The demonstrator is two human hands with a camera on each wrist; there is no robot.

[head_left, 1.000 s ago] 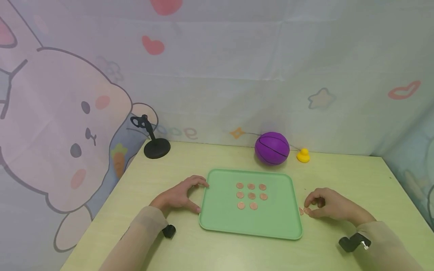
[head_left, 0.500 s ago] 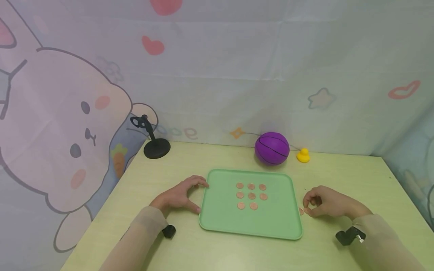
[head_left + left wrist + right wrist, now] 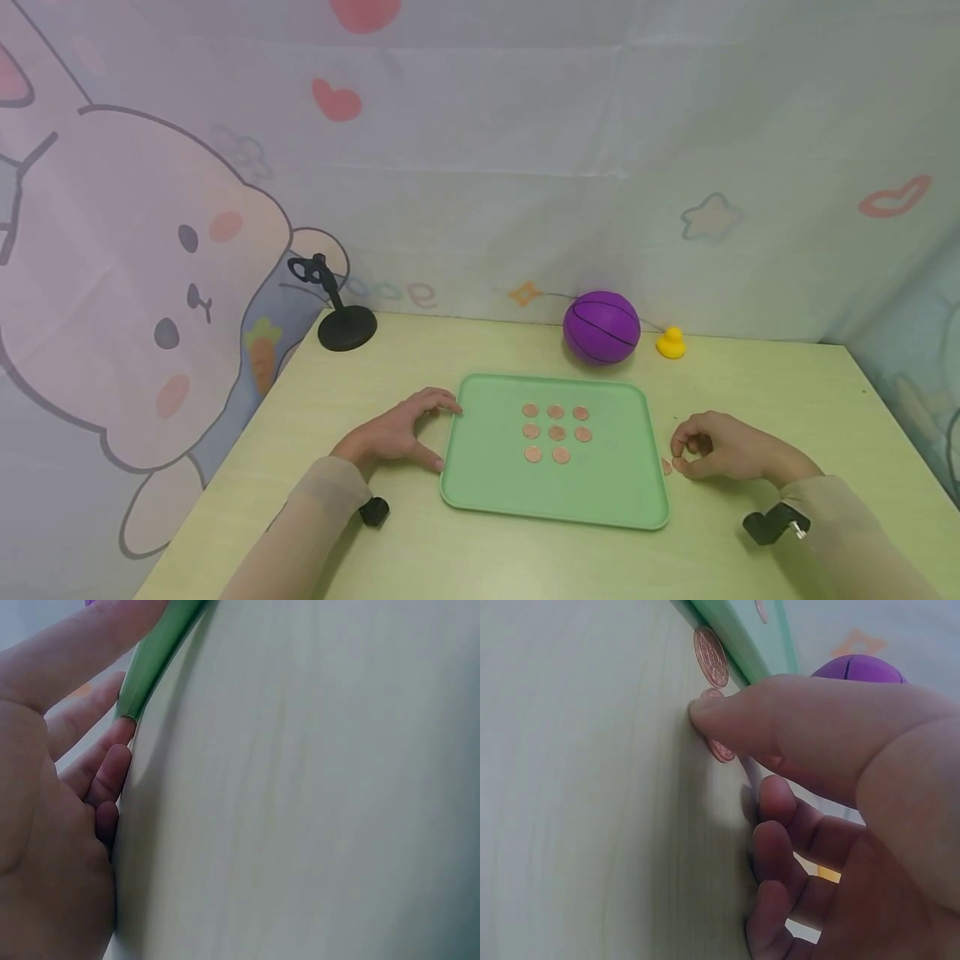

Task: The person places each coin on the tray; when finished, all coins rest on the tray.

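A light green tray (image 3: 483,492) lies on the table, with several copper coins (image 3: 557,433) set out in rows on it. My left hand (image 3: 397,429) is spread at the tray's left side, fingertips and thumb touching the rim. In the left wrist view, the left fingers (image 3: 101,761) lie against the green edge. Just past the tray's right rim, my right hand (image 3: 731,450) pinches a copper coin (image 3: 721,748) between thumb and index finger, low at the tabletop. Another coin (image 3: 711,656) lies beside it against the tray. The thumb covers part of the pinched coin.
Behind the tray sit a purple ball (image 3: 602,327) with black lines and a yellow rubber duck (image 3: 671,342). At the back left stands a black stand (image 3: 347,327) with a round base. A printed cloth (image 3: 480,208) hangs behind the table.
My right hand has shifted slightly left and its wrist has turned a little, with thumb and index finger staying at the coin. The left hand and tray stay in place.
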